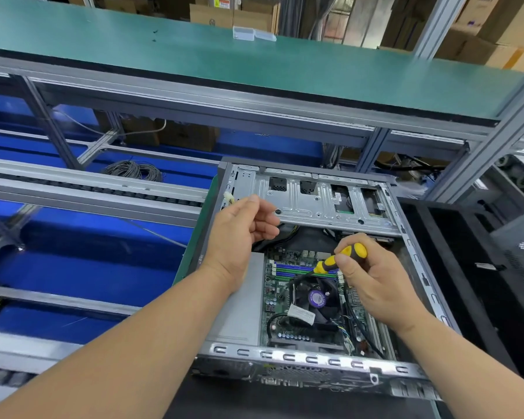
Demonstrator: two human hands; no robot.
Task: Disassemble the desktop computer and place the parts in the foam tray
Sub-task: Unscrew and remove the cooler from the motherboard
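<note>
An open desktop computer case (315,361) lies on its side in front of me. Inside it are a green motherboard (276,297), a CPU fan (316,297) with a purple label, and a grey power supply (239,316) at the left. A silver drive cage (312,198) spans the far end. My right hand (372,282) grips a yellow-and-black screwdriver (342,257) whose tip points down toward the board near the fan. My left hand (242,228) hovers over the case's left side with loosely curled fingers and holds nothing I can see.
A black foam tray (466,267) lies to the right of the case. Left of the case run blue conveyor lanes (88,237) with metal rails and a coil of grey cable (133,170). A green shelf (224,55) spans overhead, with a clear plastic box (244,33).
</note>
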